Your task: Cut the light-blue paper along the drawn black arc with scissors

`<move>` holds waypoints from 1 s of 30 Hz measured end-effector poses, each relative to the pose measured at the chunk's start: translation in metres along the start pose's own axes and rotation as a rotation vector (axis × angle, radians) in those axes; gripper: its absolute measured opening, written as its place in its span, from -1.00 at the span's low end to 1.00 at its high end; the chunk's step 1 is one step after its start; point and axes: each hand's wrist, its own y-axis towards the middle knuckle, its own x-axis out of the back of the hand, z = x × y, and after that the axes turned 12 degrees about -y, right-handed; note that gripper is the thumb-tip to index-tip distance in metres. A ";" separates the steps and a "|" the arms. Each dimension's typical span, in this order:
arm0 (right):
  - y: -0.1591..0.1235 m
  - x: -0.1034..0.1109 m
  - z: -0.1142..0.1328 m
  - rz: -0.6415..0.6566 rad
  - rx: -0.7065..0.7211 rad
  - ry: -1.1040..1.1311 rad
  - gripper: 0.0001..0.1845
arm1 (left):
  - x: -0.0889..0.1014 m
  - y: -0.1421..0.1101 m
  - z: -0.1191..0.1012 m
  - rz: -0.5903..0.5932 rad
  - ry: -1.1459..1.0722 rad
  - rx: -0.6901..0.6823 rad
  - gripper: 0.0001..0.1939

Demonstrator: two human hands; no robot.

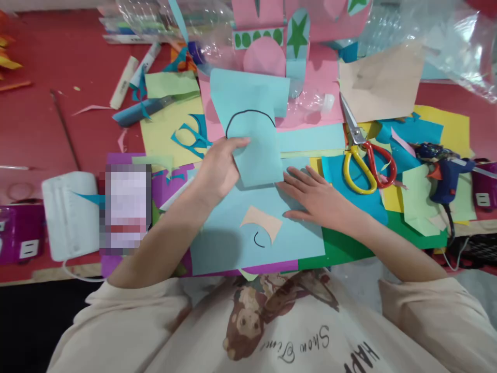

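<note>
While my left hand [217, 168] pinches the left edge of a light blue sheet [256, 129], thumb on top and fingers curled under it, my right hand [314, 194] lies open and flat, palm down, just beside that sheet's lower right corner. A black arc is drawn across the sheet's middle, right above my left thumb. The sheet's lower part overlaps a bigger blue sheet [233, 243], which my right hand presses on; a small tan scrap [264, 221] with another short black curve below it lies there, near my right wrist. Right of my right hand, scissors [367, 158] with a yellow and a red handle rest on the coloured papers, blades pointing away from me. Farther right lies a blue glue gun [444, 171]. A white mask [70, 212] sits on the red table [34, 129], well left of my left arm.
</note>
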 end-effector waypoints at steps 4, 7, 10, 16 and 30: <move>-0.014 -0.002 0.009 -0.059 -0.048 -0.024 -0.32 | -0.010 -0.005 0.005 -0.032 -0.021 0.142 -0.97; -0.023 0.006 0.004 -0.142 -0.058 0.023 -0.53 | -0.013 -0.010 0.020 -0.030 -0.020 0.219 -0.91; -0.037 0.024 -0.016 -0.249 -0.186 0.061 -0.74 | -0.010 -0.013 0.031 -0.069 -0.004 0.248 -0.88; -0.067 0.039 -0.061 -0.062 -0.696 -0.160 -0.53 | -0.001 -0.019 0.040 -0.148 -0.001 0.247 -0.83; -0.040 0.038 -0.078 0.219 -1.016 -0.143 -0.25 | 0.011 -0.034 0.058 -0.064 0.133 0.102 -0.73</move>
